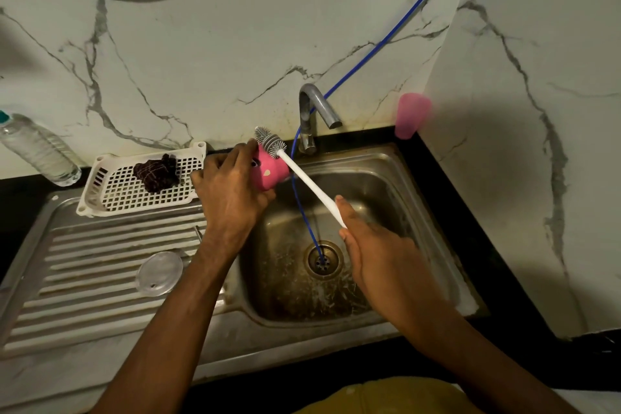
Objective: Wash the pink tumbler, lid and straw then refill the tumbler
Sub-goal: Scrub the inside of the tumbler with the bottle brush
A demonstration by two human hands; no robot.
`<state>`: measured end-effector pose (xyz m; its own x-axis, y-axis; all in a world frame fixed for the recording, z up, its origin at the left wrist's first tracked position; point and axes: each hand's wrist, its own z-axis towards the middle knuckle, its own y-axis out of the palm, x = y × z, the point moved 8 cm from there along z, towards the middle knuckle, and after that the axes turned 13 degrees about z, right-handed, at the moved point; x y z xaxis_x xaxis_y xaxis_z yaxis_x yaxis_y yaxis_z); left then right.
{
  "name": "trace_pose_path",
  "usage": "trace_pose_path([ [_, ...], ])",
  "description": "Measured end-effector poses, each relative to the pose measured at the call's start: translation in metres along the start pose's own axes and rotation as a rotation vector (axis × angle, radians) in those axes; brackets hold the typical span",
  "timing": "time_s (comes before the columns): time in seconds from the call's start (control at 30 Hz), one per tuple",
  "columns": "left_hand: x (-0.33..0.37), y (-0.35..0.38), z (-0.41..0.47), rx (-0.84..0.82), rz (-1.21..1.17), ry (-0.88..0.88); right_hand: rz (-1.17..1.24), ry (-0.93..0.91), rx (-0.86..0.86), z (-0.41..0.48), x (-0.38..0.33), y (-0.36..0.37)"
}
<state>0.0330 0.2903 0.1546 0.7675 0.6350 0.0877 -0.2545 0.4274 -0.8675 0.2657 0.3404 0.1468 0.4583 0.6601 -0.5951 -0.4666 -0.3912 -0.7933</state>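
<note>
My left hand (228, 188) grips the pink tumbler (270, 173), held on its side above the left edge of the sink basin (379, 178). My right hand (366, 245) holds the white handle of a bottle brush (302, 175); its grey bristled head (268, 143) lies against the tumbler's far end. A clear round lid (159, 274) lies flat on the ribbed steel drainboard (84, 265). I see no straw.
A steel tap (314, 111) stands behind the basin, with a blue hose (396, 27) running from the wall down into the drain (323, 259). A white perforated tray (111, 191) holds a dark cloth (157, 173). A plastic bottle (37, 149) lies far left; a pink cup (411, 114) sits at the right corner.
</note>
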Motion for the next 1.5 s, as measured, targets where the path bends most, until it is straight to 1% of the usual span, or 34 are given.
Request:
trace_pose_path([
  [0.07, -0.005, -0.002, 0.002, 0.011, 0.005, -0.013, -0.016, -0.010, -0.015, -0.002, -0.003, 0.001],
  [0.2, -0.017, -0.005, 0.009, -0.001, -0.061, -0.110, 0.021, 0.011, -0.044, -0.015, 0.004, 0.005],
  [0.33, -0.007, -0.003, 0.003, -0.045, -0.115, -0.076, 0.037, 0.024, -0.035, -0.016, 0.018, 0.008],
  [0.5, 0.002, -0.010, 0.000, -0.044, -0.171, -0.066, 0.028, -0.020, 0.016, -0.002, 0.011, 0.004],
  [0.7, -0.023, -0.007, 0.004, -0.165, -0.327, -0.224, 0.034, -0.005, -0.004, -0.017, 0.020, 0.007],
  [0.83, -0.016, -0.007, 0.003, -0.226, -0.400, -0.224, 0.038, -0.028, 0.015, -0.008, 0.012, 0.003],
  [0.97, -0.013, -0.006, 0.004, -0.233, -0.491, -0.251, 0.043, -0.067, 0.041, 0.003, 0.002, -0.003],
  [1.03, -0.019, -0.003, 0.006, -0.249, -0.556, -0.285, 0.039, -0.072, 0.034, -0.001, 0.004, -0.005],
  [1.17, -0.022, 0.003, 0.005, -0.287, -0.594, -0.272, 0.001, -0.060, 0.041, -0.011, 0.013, -0.010],
  [1.3, -0.009, 0.008, -0.002, -0.323, -0.700, -0.282, 0.051, -0.083, 0.057, -0.004, 0.007, -0.010],
  [1.4, -0.010, 0.007, 0.001, -0.311, -0.784, -0.333, 0.065, -0.089, 0.068, -0.002, 0.004, -0.011],
  [1.5, -0.013, 0.001, 0.006, -0.323, -0.782, -0.324, 0.030, -0.074, 0.079, -0.009, 0.009, -0.014],
])
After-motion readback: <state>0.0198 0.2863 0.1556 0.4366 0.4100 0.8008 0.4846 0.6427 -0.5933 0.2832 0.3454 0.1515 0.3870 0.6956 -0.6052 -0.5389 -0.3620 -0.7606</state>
